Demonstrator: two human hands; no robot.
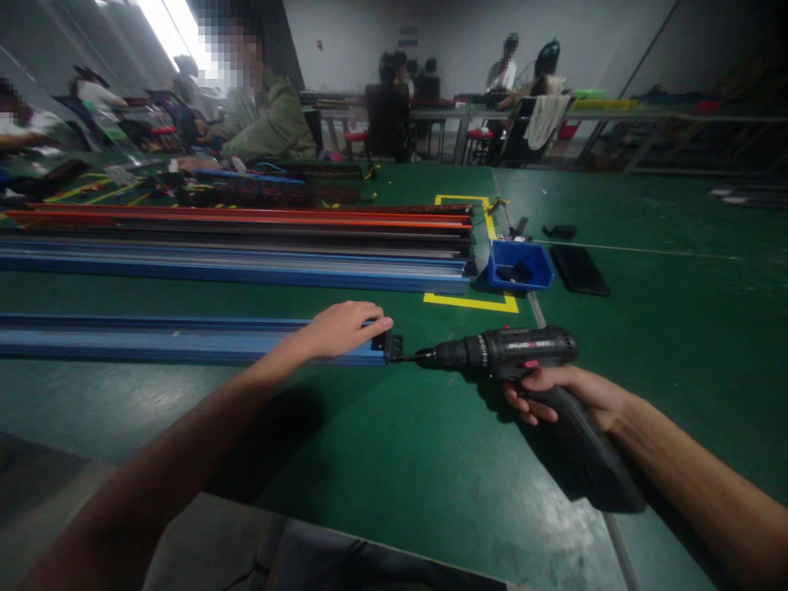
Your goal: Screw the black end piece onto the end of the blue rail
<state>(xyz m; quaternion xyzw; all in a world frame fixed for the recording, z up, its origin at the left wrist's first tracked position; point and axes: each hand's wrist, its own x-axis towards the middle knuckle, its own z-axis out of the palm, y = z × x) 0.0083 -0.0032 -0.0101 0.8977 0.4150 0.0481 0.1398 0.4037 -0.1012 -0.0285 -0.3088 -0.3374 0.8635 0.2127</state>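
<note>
Note green bench (677, 328). Beyond blue rail (185, 338), find row of orange, black & blue profiles (277, 267) laid parallel. Off R end of row, find blue bin (523, 284) w/ dark parts (515, 272) inside; dark flat device (579, 269) just beside bin, small black item (560, 231) behind device. See yellow tape (474, 304) on bench nr bin. Across bench, see person in green jacket (271, 123), w/ dark assemblies (264, 193) in front; more people (503, 75) in bkgd, blurred. Note L hand (345, 328) hiding part of rail's R end & black end piece (394, 349).

Find rail flat on near side of bench, long axis L-R, running out of view at L. Find drill (533, 345) just R of end piece, approx. in line w/ rail: bit (407, 358) pointing L at end piece, handle (591, 435) slanting back toward wearer. Can't confirm bit contact.

Re grip: find R hand (545, 390) wrapped round drill handle. Find L hand palm-down on rail end; can't tell if clamping.
</note>
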